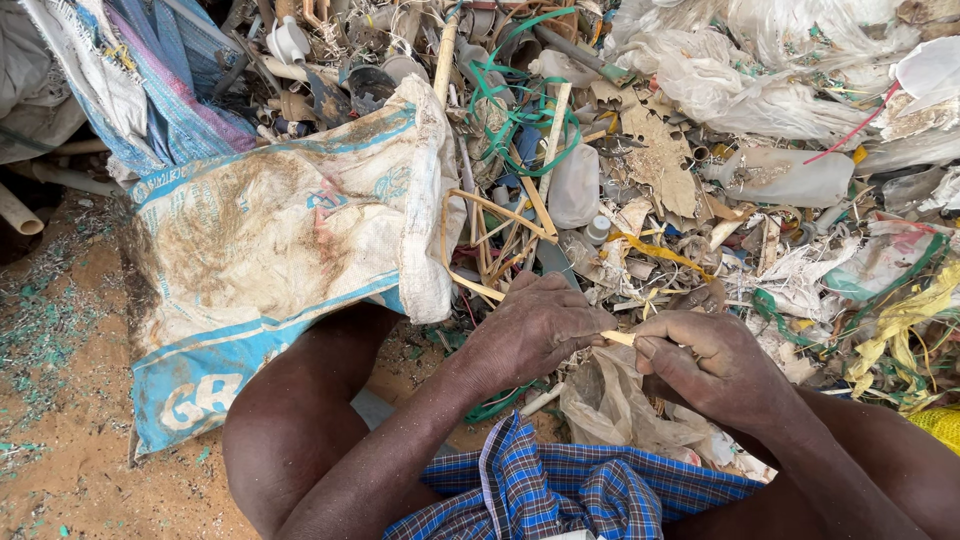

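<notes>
seated on sandy ground before a heap of mixed plastic scrap (700, 150), a person works a thin yellowish strap (618, 338) between both hands — left hand (535, 330) and right hand (705, 365), fingers closed tight on it just above the lap; a soiled woven sack (270, 250) lies beside — sorting appears under way, the strap seemingly needing pulling free

A strip (618, 338) runs between both grips; a sack (270, 250) lies left, a scrap heap (680, 170) beyond, a bottle (785, 178) beyond-right.
</notes>
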